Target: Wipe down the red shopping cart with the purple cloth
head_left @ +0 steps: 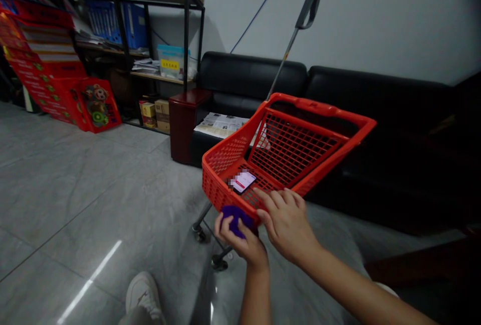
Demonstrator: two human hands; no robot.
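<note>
A red plastic shopping cart (225, 149) on a metal frame with castors stands in front of me. My left hand (242, 239) presses a bunched purple cloth (235, 219) against the outside of the cart's front wall, fingers curled round it. Over the cart's front rim, near the right corner, my right hand (283, 219) is hooked with its fingers inside and its thumb at the outer side. Inside the basket lies a phone (244, 182) with a lit screen, partly blurred out.
Behind the cart is a black sofa (255, 76) with newspapers (220, 123) on its seat. A black metal shelf (187, 34) with binders stands at the left, beside stacked red boxes (48, 74). A grey-handled pole (310, 4) rises behind the cart. My shoe (142, 292) is below.
</note>
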